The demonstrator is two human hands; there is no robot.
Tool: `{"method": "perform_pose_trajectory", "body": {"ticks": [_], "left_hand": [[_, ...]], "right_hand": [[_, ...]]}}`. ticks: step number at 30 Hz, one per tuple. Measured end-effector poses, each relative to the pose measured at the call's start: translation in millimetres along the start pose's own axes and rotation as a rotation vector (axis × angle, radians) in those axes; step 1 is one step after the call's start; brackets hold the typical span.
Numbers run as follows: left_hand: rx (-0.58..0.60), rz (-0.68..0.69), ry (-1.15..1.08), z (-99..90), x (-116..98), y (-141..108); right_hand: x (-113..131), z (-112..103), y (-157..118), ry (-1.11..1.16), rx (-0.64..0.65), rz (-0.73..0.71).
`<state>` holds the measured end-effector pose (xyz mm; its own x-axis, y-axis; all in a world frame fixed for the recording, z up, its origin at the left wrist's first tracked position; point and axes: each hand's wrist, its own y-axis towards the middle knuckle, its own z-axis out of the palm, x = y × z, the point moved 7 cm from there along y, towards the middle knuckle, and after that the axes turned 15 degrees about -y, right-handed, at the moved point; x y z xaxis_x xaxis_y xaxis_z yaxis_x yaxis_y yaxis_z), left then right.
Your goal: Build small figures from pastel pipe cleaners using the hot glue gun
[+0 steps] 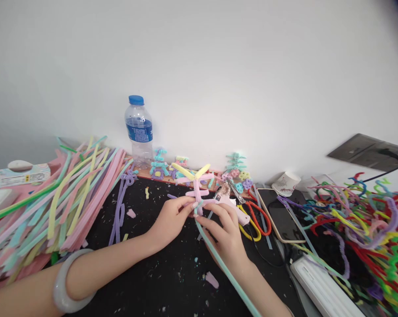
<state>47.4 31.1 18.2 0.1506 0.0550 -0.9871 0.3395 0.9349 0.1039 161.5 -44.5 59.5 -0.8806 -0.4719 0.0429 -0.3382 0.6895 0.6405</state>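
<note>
A fuzzy pipe-cleaner figure (196,187) stands upright at the centre, pink with two yellow prongs on top. My left hand (170,220) pinches its lower part from the left, wearing a pale bangle at the wrist. From the right, my right hand (225,233) closes its fingers on the same lower part. A long mint-green strip (225,266) runs from the figure down under my right hand toward the bottom edge. The fingertips of both hands nearly meet around the joint, where a mint piece wraps the pink stem.
Pastel strips (83,193) pile at left; a plastic bottle (138,127) stands by the wall. Right of my hands lie a pink glue gun (240,213), scissors (263,215), a phone (284,218), a white power strip (322,286) and tangled bright pipe cleaners (377,237).
</note>
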Motion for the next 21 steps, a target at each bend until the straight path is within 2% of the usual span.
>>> {"method": "perform_pose_trajectory", "body": {"ticks": [2,5,7,9,11,14,18,21], "left_hand": [[-0.044,0.021,-0.004,-7.2,1.3,3.3],[-0.086,0.058,0.009,-15.5,0.5,7.2],[-0.09,0.087,0.015,-18.2,-1.5,8.5],[-0.088,0.105,-0.004,-19.5,-2.7,9.1],[-0.085,0.11,-0.028,-20.3,-2.3,9.7],[-0.085,0.111,-0.059,-21.8,0.4,11.5],[-0.082,0.112,-0.111,-24.3,3.1,14.6],[-0.113,0.117,-0.088,-28.0,0.8,15.7]], "right_hand": [[-12.7,4.6,0.9,-0.073,0.025,0.06],[-46.1,8.3,-2.6,-0.294,0.071,0.31],[-69.1,12.3,-9.8,-0.454,0.181,0.491],[-84.8,18.5,-17.2,-0.528,0.319,0.58],[-93.4,24.9,-21.9,-0.537,0.425,0.582],[-101.3,29.5,-24.7,-0.519,0.478,0.553],[-112.4,30.9,-26.6,-0.466,0.471,0.569],[-114.5,29.0,-23.6,-0.328,0.379,0.541]]}}
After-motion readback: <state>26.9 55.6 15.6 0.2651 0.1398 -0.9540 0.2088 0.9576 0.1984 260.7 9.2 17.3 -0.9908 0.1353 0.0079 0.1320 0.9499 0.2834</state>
